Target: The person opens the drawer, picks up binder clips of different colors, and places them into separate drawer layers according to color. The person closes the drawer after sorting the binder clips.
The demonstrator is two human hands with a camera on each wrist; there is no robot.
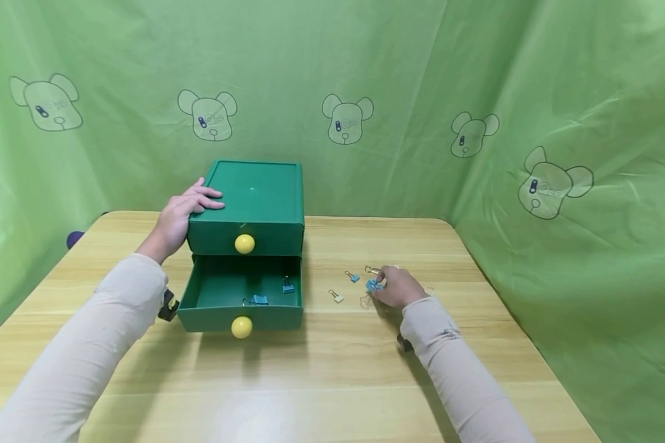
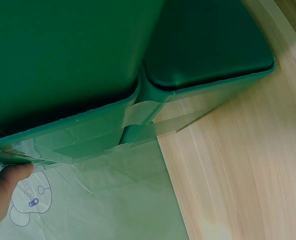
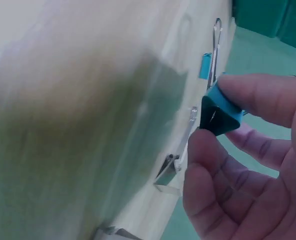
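Observation:
My left hand (image 1: 180,214) rests on the upper left edge of a green two-drawer cabinet (image 1: 255,191), its fingers lying over the top. In the left wrist view only the thumb (image 2: 15,175) shows, against the cabinet's side. The lower drawer (image 1: 210,319) is pulled out, with blue binder clips (image 1: 260,299) inside. To the right, over the table, my right hand (image 1: 397,287) pinches a blue binder clip (image 3: 227,106) between thumb and fingers. Close by lie a small blue binder clip (image 1: 354,277) and a pale binder clip (image 1: 338,298).
More binder clips lie partly hidden around my right hand; a silver-looking clip (image 3: 168,175) shows below it in the right wrist view. Yellow round knobs (image 1: 242,327) stick out from both drawers. A green curtain (image 1: 399,123) hangs behind and beside the wooden table (image 1: 332,381).

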